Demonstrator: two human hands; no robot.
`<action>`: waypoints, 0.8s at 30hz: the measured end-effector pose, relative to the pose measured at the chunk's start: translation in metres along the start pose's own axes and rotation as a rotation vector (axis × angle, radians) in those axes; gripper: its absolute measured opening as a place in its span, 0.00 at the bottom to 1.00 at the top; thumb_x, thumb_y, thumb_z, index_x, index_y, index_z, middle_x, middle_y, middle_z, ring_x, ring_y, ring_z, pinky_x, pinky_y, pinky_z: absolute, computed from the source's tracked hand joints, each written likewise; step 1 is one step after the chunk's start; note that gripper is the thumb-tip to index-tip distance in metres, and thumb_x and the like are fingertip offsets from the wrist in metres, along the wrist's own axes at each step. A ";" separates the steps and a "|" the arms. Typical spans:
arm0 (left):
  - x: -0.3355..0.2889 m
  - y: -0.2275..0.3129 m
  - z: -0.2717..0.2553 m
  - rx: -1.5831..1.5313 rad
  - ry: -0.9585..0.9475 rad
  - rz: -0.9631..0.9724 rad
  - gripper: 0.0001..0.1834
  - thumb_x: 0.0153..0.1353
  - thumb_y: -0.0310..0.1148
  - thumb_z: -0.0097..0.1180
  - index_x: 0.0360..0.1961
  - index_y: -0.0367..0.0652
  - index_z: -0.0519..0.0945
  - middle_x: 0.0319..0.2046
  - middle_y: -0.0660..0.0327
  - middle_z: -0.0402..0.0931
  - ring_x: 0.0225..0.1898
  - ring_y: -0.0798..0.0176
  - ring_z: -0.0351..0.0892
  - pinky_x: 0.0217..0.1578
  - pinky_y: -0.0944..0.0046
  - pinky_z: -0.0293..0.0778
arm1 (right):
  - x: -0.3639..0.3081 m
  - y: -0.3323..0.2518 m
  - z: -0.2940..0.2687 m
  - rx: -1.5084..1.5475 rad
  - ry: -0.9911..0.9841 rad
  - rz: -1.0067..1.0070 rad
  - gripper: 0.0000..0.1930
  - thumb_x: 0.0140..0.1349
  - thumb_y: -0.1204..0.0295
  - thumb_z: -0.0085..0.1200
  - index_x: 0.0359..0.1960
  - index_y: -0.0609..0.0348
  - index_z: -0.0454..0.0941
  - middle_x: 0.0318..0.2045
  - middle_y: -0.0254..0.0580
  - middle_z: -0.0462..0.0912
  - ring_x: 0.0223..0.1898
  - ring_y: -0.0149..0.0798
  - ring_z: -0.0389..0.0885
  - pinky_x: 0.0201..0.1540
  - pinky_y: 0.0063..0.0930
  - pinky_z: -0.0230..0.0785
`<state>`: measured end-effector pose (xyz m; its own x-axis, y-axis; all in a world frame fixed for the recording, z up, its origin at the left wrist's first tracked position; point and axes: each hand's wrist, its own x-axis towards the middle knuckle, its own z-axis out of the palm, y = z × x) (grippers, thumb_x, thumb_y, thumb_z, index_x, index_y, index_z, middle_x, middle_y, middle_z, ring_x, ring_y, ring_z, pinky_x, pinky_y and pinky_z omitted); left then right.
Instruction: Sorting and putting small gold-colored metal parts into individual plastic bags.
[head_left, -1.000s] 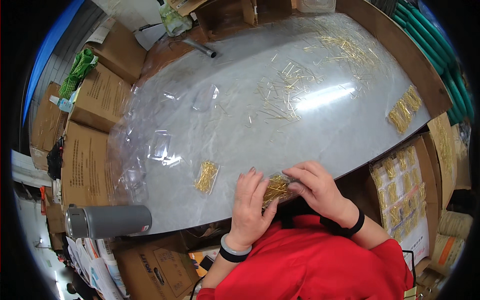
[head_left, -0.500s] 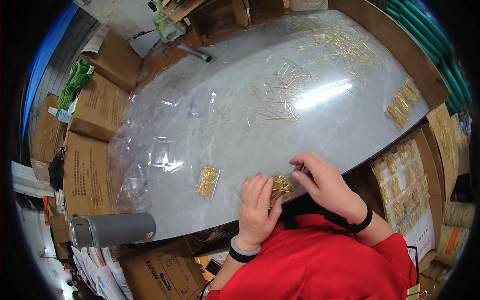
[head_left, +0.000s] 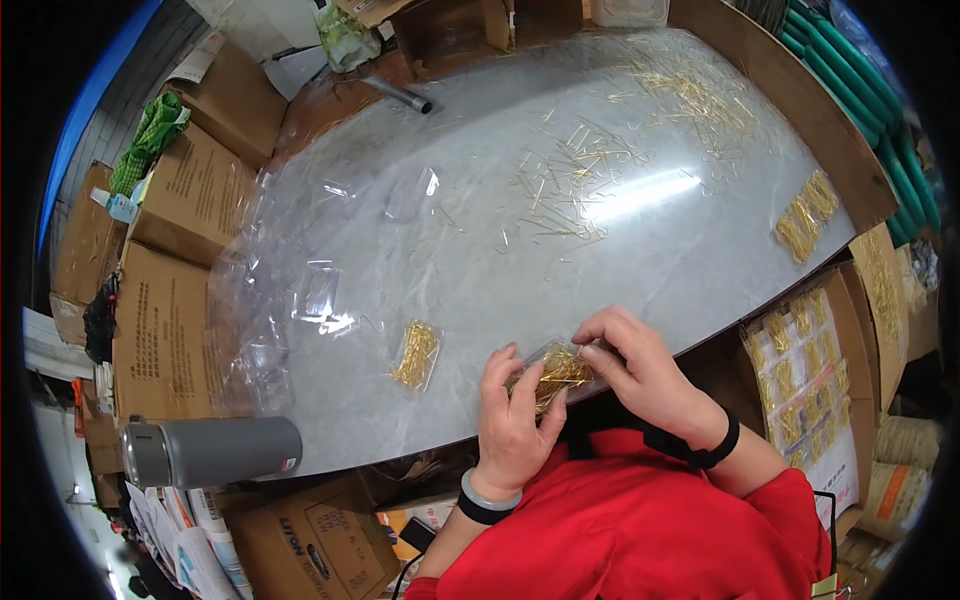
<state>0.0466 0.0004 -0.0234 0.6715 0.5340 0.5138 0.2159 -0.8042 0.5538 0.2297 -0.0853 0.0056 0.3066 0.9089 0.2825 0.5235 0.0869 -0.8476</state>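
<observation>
At the table's near edge lies a clear plastic pack of gold wire hooks (head_left: 562, 372). My left hand (head_left: 510, 408) grips its left side, fingers bent over the top and thumb along the near side. My right hand (head_left: 645, 372) pinches the pack's right end between thumb and fingertips; the exact contact is partly hidden. A little to the left rests another clear pack filled with gold hooks (head_left: 416, 355), untouched. Loose gold hooks (head_left: 575, 185) are scattered farther up the table.
Empty clear plastic packs (head_left: 250, 310) pile along the left side, beside cardboard boxes (head_left: 165, 335). A grey bottle (head_left: 215, 450) lies at the near left corner. Filled packs (head_left: 806, 216) sit at the right edge; more fill an open carton (head_left: 805, 370) below. A metal tube (head_left: 400, 95) lies at the back.
My left fingers have spread and drawn back, showing more of the pack. My right fingertips have come down from above onto its right end.
</observation>
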 end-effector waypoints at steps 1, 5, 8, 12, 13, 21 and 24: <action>-0.001 0.001 -0.001 0.018 0.008 -0.028 0.23 0.62 0.31 0.64 0.56 0.33 0.76 0.58 0.44 0.68 0.61 0.41 0.69 0.61 0.45 0.68 | -0.003 -0.004 -0.004 -0.002 -0.007 -0.003 0.10 0.66 0.75 0.58 0.46 0.62 0.75 0.39 0.48 0.79 0.35 0.46 0.81 0.38 0.35 0.75; 0.000 0.003 -0.002 0.031 0.011 -0.049 0.24 0.61 0.31 0.64 0.57 0.33 0.76 0.59 0.43 0.67 0.61 0.40 0.68 0.60 0.47 0.69 | -0.014 -0.019 -0.011 -0.050 -0.056 0.113 0.13 0.63 0.75 0.61 0.49 0.60 0.77 0.42 0.46 0.77 0.37 0.46 0.80 0.38 0.36 0.75; 0.003 0.003 -0.002 0.055 -0.025 -0.029 0.26 0.61 0.31 0.64 0.58 0.33 0.75 0.60 0.43 0.67 0.61 0.40 0.69 0.60 0.47 0.68 | -0.017 -0.006 -0.001 -0.183 -0.015 0.001 0.17 0.60 0.73 0.64 0.51 0.59 0.77 0.43 0.46 0.77 0.38 0.47 0.80 0.39 0.37 0.75; 0.004 0.001 0.001 0.062 -0.009 0.032 0.27 0.61 0.30 0.63 0.60 0.32 0.74 0.60 0.44 0.68 0.61 0.39 0.69 0.61 0.47 0.68 | -0.010 -0.009 0.008 -0.429 -0.010 -0.205 0.22 0.58 0.72 0.65 0.56 0.57 0.76 0.44 0.46 0.77 0.39 0.50 0.79 0.40 0.40 0.75; 0.004 0.000 0.000 0.086 -0.014 0.048 0.27 0.62 0.30 0.62 0.60 0.32 0.73 0.59 0.44 0.69 0.61 0.39 0.70 0.61 0.46 0.68 | -0.008 -0.011 0.009 -0.417 -0.033 -0.188 0.23 0.60 0.73 0.64 0.57 0.56 0.76 0.44 0.44 0.77 0.40 0.50 0.79 0.41 0.41 0.75; 0.002 0.002 0.002 0.084 0.004 0.016 0.26 0.62 0.31 0.61 0.60 0.31 0.74 0.58 0.44 0.69 0.61 0.39 0.69 0.62 0.46 0.67 | -0.008 -0.006 -0.001 -0.252 0.002 0.009 0.11 0.63 0.74 0.60 0.46 0.59 0.77 0.39 0.48 0.79 0.36 0.54 0.80 0.37 0.41 0.74; 0.002 0.001 0.003 0.085 0.002 0.030 0.26 0.62 0.31 0.61 0.60 0.31 0.74 0.58 0.45 0.69 0.61 0.39 0.69 0.62 0.46 0.67 | -0.003 -0.004 -0.005 -0.352 -0.050 -0.039 0.07 0.65 0.74 0.58 0.41 0.61 0.76 0.37 0.48 0.80 0.35 0.55 0.80 0.36 0.42 0.74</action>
<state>0.0502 -0.0001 -0.0233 0.6774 0.5098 0.5302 0.2553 -0.8390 0.4805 0.2304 -0.0905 0.0105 0.2463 0.9272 0.2822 0.7784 -0.0157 -0.6276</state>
